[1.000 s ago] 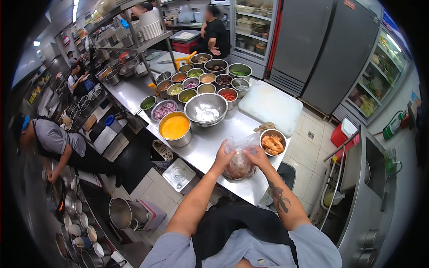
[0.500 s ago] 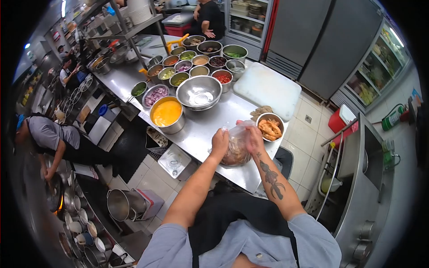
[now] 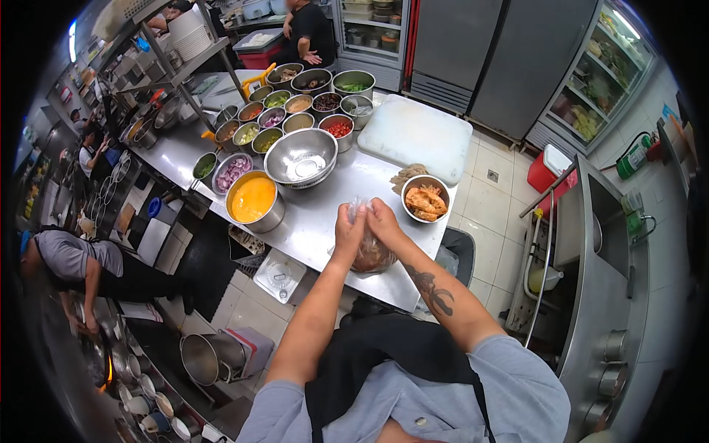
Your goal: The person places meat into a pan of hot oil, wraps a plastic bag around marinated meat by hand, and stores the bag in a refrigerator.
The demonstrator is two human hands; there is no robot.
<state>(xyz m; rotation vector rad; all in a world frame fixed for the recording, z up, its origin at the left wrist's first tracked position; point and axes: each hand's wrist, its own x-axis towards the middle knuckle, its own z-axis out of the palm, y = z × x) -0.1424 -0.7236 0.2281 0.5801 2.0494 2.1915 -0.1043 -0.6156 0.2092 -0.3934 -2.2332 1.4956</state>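
A clear plastic bag (image 3: 373, 257) with brownish-red food in it rests on the steel table (image 3: 325, 221), near its front edge. My left hand (image 3: 349, 230) and my right hand (image 3: 383, 220) are closed side by side around the bag's gathered neck. Just beyond my right hand stands a metal bowl of orange-brown pieces (image 3: 426, 199) that look like cooked shrimp. A crumpled brown cloth or glove (image 3: 408, 177) lies behind that bowl. To the left are an empty steel mixing bowl (image 3: 301, 156) and a pot of yellow-orange liquid (image 3: 252, 199).
Several tins of chopped ingredients (image 3: 298, 103) crowd the table's back left. A white cutting board (image 3: 417, 136) covers the far right corner. A bin (image 3: 458, 255) stands below the right edge. At far left, a co-worker (image 3: 81, 258) bends over a stove; another person (image 3: 306, 33) stands behind the table.
My hands have come together, drawing the bag's mouth into a narrow neck. The camera view has shifted, so the table appears farther left.
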